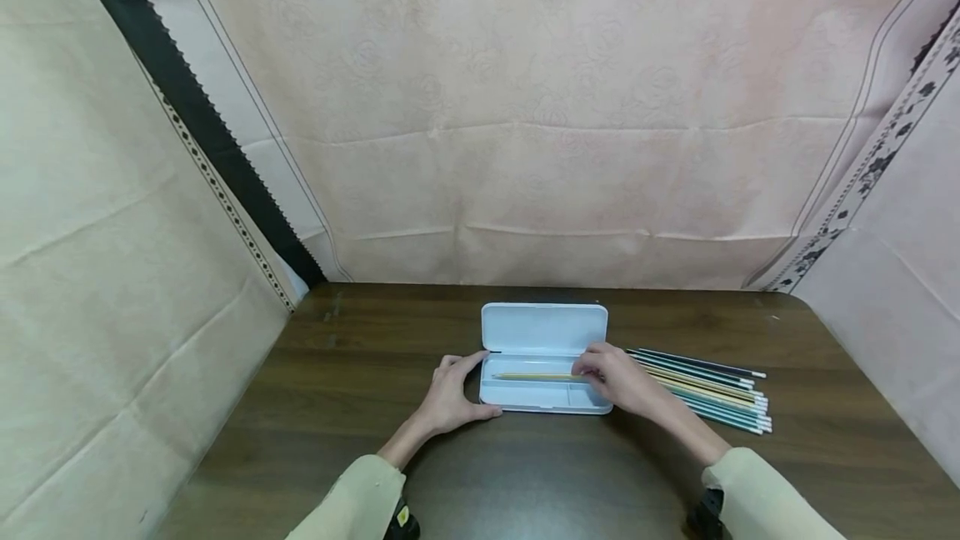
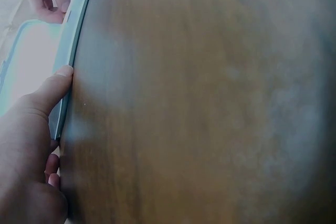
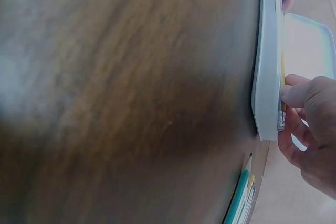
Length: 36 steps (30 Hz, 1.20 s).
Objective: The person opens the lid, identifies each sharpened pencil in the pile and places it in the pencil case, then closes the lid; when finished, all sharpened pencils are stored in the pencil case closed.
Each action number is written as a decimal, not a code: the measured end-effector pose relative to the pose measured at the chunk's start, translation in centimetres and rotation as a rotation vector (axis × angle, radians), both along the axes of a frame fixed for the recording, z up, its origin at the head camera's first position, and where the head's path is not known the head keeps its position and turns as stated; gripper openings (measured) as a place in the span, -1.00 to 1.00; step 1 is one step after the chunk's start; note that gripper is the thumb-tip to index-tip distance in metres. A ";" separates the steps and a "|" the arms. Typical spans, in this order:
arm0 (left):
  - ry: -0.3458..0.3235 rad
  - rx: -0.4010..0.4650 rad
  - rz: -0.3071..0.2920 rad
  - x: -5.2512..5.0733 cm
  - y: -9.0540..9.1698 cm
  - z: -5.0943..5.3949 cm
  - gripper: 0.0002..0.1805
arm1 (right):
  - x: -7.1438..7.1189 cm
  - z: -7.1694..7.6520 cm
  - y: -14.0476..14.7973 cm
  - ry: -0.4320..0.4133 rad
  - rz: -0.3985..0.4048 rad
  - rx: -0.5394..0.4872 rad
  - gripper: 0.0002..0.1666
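A light blue pencil case (image 1: 525, 397) lies on the table with its lid (image 1: 543, 328) raised at the back. My left hand (image 1: 448, 400) holds the case's left end, thumb along the front edge and index finger toward the back corner. Over the right part of the case, my right hand (image 1: 621, 380) pinches a yellow pencil (image 1: 534, 377) near its eraser end. The pencil lies lengthwise over the tray, its tip toward the left. In the right wrist view, the thumb and fingers close on the pencil beside its metal band (image 3: 281, 121).
A loose bundle of pencils (image 1: 712, 390), green, yellow and dark, lies on the brown wooden table (image 1: 525, 473) right of the case, partly behind my right forearm. Pale patterned cloth (image 1: 525, 148) hangs behind the table and at both sides.
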State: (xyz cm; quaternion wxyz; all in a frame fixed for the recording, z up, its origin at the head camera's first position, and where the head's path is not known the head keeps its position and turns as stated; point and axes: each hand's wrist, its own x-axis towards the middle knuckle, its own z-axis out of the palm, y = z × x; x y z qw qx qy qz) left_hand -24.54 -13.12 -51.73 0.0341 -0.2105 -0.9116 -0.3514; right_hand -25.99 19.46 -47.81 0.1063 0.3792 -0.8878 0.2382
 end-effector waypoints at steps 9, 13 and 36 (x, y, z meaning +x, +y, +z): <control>0.016 -0.003 -0.009 0.0 0.0 -0.1 -0.01 | -0.2 0.1 -0.4 -0.053 0.019 0.003 -0.79; 0.016 0.004 -0.006 0.0 0.0 -0.2 -0.01 | -0.3 0.2 -0.5 -0.052 0.022 0.012 -0.78; 0.011 0.019 -0.005 0.0 0.1 0.0 0.00 | 0.1 0.6 1.5 -0.040 0.002 -0.080 -0.78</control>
